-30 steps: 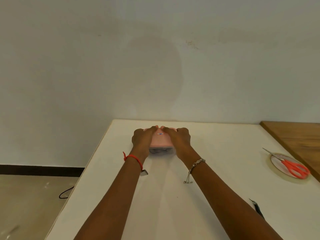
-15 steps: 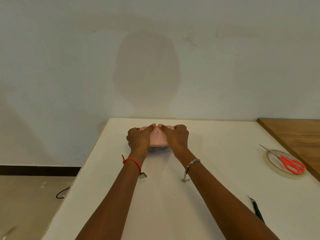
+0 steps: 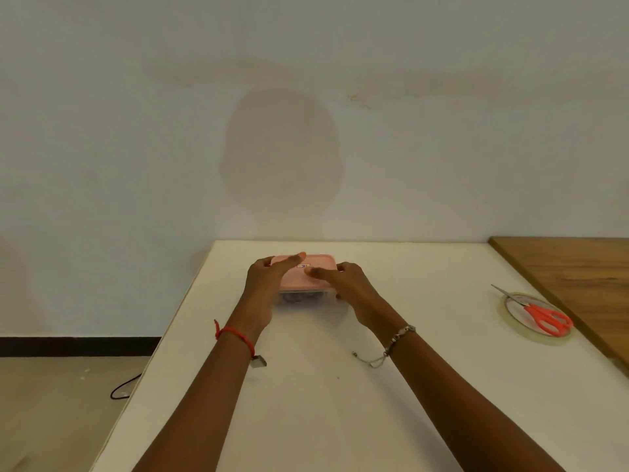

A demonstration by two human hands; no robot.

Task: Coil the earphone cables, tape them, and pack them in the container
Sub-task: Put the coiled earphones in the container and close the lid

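pink plastic, the lid (image 3: 321, 260) sits closed on a clear container (image 3: 301, 297) near the far middle of a white table (image 3: 340, 403). dark shapes show through the clear wall, too blurred to name.

the left hand (image 3: 263, 284) is at the container's left end, its thumb stretched straight across the lid and its fingers bent round the far left corner. the right hand (image 3: 350, 284) is at the right end, one digit pointing inward over the lid and the others curled at the right rim. both hands are a little blurred, so i cannot tell whether they grip the container or only rest against it.

a red thread (image 3: 235, 333) circles the left wrist – a metal bracelet (image 3: 401, 333) hangs from the right.

well apart to the right, orange-handled scissors (image 3: 541, 315) lie across a tape roll (image 3: 544, 339), close to the edge of a wooden top (image 3: 578, 274) that adjoins the table. a black cable (image 3: 122, 390) loops on the floor to the left – a soft shadow falls on the pale wall (image 3: 136, 131) behind.
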